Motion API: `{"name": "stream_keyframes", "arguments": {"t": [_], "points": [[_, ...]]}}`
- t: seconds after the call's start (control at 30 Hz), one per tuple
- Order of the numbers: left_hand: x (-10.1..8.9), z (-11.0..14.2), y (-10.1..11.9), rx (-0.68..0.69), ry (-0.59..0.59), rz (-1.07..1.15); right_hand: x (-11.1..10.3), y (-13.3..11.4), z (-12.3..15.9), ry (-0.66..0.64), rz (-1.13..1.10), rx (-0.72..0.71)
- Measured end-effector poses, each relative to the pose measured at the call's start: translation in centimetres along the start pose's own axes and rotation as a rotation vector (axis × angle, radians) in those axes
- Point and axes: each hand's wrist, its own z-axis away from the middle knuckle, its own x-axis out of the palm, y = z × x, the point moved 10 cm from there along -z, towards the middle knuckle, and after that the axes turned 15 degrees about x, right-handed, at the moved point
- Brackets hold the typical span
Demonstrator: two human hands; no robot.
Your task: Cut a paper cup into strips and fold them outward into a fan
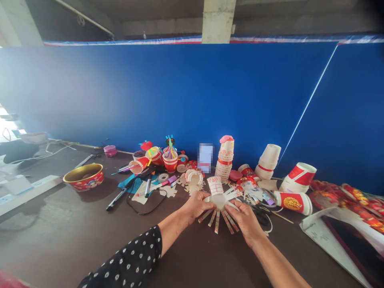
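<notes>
Both my hands hold a paper cup (pixel 220 201) whose wall is cut into several strips that fan outward over the dark table (pixel 90 240). My left hand (pixel 196 205) pinches the fanned cup at its left side, fingers closed on the strips. My right hand (pixel 246 220) grips its right side from below, thumb on top. A small upright cup (pixel 215 185) with red print stands just behind the fanned one.
A gold and red bowl (pixel 84 176) sits at the left. Markers (pixel 120 197), tape and decorated red cups (pixel 170 161) crowd the middle back. Stacks of paper cups (pixel 225 158) stand against the blue wall, lying cups (pixel 292 201) and red printed sheets (pixel 360 204) at the right.
</notes>
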Motion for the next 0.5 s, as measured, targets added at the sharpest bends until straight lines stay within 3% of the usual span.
{"name": "stream_keyframes", "arguments": {"t": [0.17,0.5], "points": [[-0.3,0.2,0.2,-0.009,0.035,-0.057,1.0,-1.0,0.4,-0.074,0.054,-0.059],[-0.5,0.2,-0.1,-0.008,0.113,-0.122,0.1,-0.9,-0.1,0.037,0.199,-0.073]]}}
